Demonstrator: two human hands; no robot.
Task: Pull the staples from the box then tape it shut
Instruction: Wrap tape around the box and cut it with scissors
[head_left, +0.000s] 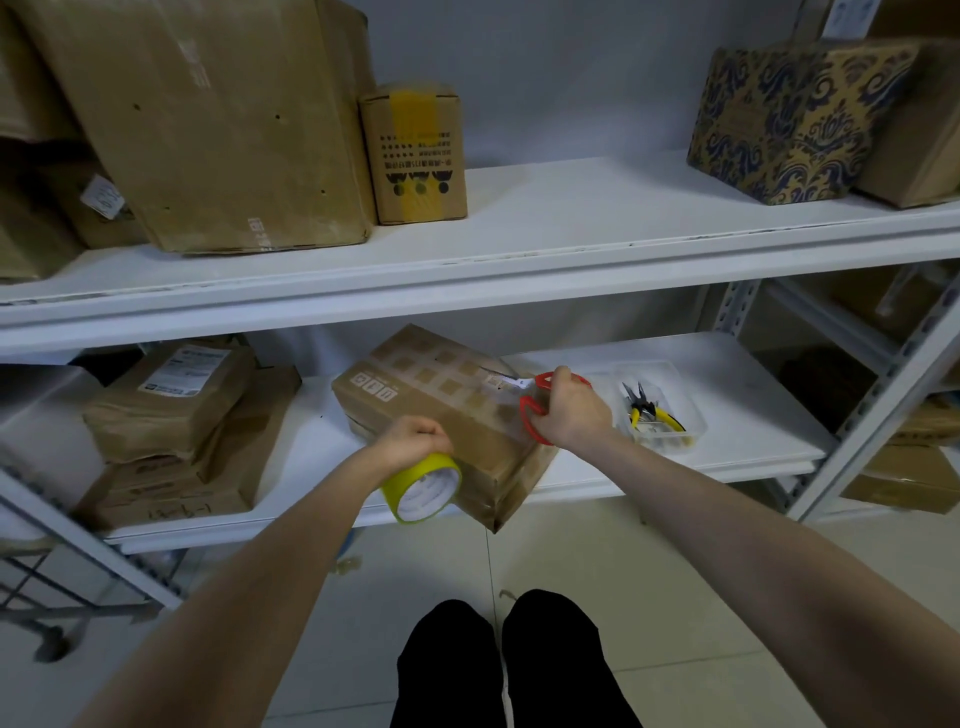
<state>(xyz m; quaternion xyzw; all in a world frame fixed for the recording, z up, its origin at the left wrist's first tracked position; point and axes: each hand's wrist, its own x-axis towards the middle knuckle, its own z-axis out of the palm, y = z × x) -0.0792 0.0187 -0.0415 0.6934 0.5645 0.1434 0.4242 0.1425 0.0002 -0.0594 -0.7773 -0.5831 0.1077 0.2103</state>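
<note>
Just right of the left hand (413, 439), which grips the yellow tape roll (423, 488), the box (441, 400) lies skewed on the shelf (727, 441), its near corner overhanging the edge. The right hand (571, 410) grips red scissors (531, 410) on the box top. Risks: downward pressure could tip the box off; a slipped blade could gash the cardboard.

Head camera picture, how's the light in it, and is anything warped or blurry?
Head view: dim, cool, even light, no hard glare; the back of the lower shelf lies in the upper shelf's shade; the wide lens bows the upper shelf's front edge; corners fall darker; print on the box is too soft to read; the tape roll and scissors show clearly.
</note>
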